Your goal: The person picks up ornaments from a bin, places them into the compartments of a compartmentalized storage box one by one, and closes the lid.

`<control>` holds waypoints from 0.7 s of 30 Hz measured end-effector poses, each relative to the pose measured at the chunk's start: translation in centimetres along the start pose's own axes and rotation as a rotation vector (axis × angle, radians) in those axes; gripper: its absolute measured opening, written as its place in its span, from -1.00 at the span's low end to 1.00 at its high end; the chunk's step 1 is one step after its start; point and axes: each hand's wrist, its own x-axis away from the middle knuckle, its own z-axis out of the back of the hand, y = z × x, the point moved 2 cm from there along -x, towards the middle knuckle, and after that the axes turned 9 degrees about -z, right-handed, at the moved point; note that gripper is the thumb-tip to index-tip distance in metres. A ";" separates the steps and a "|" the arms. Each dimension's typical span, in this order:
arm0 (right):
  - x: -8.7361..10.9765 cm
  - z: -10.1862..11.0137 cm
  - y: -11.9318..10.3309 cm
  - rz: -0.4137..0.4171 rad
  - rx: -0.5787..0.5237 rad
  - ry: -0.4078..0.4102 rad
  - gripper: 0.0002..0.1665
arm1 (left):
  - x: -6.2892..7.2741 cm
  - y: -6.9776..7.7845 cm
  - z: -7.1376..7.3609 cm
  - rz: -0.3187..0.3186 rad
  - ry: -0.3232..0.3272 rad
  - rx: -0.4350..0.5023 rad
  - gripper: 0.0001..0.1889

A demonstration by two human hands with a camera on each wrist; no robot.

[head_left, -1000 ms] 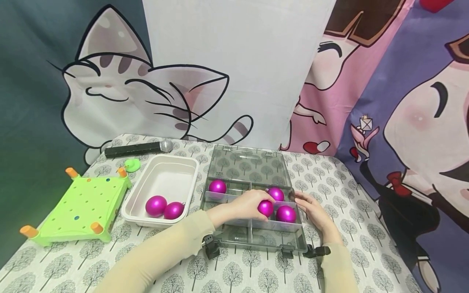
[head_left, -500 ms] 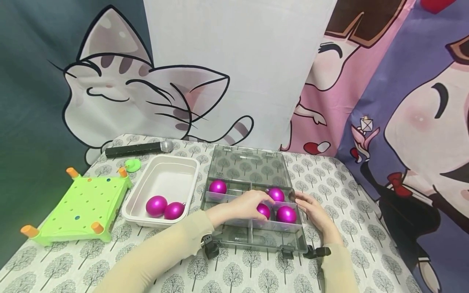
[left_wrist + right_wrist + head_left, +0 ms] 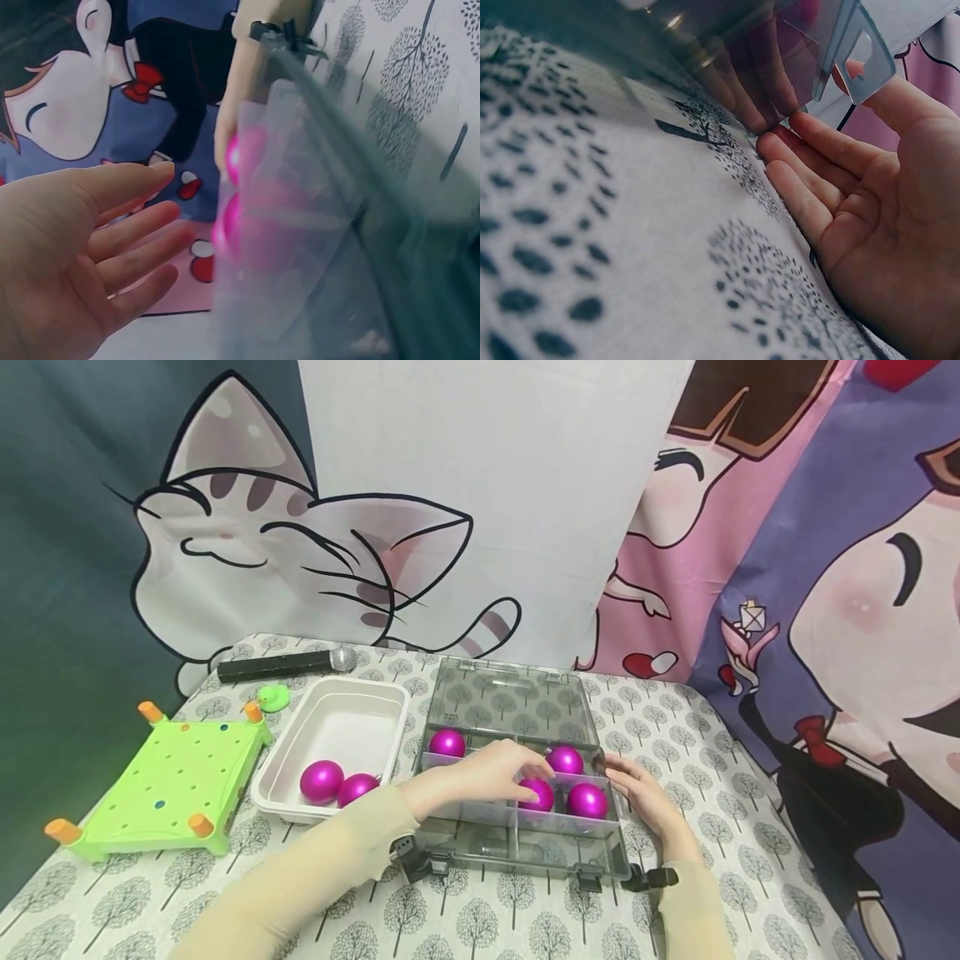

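A transparent grey divided organizer box [image 3: 517,865] lies with its lid [image 3: 510,697] folded back. My left hand [image 3: 491,772] is over its middle row, fingers apart and relaxed, above a magenta ball ornament [image 3: 540,795] in that row's right compartment. Beside that ball sits another magenta ball [image 3: 587,801]; behind them, in the back row, are a right ball [image 3: 566,762] and a left ball [image 3: 447,744]. In the left wrist view the left hand [image 3: 112,240] holds nothing. My right hand [image 3: 641,789] touches the box's right side; the right wrist view shows its fingers [image 3: 810,195] extended against the wall.
Left of the box stands a white plastic tub [image 3: 330,685] with two magenta balls [image 3: 322,782] in it. Farther left are a green pegboard with orange legs [image 3: 165,777], a small green duck [image 3: 273,697] and a black microphone [image 3: 277,665]. The box's front row [image 3: 566,845] holds no balls.
My left hand lowered a magenta ball into the middle row's right compartment and let it go. The hand has since drawn slightly left and up. The right hand has stayed at the box's side.
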 end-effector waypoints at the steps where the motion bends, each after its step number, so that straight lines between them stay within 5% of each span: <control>1: 0.0 0.0 0.0 0.000 0.000 -0.001 -0.36 | 0.2 0.0 0.3 -0.002 -0.002 0.003 -0.62; 14: 0.1 0.0 0.1 -0.001 0.012 0.003 -0.37 | 4.3 -2.1 5.6 0.002 0.092 -0.073 -0.59; 21: 0.0 0.0 0.1 -0.009 0.021 0.015 -0.37 | 7.5 -4.6 6.7 0.040 0.130 0.001 -0.60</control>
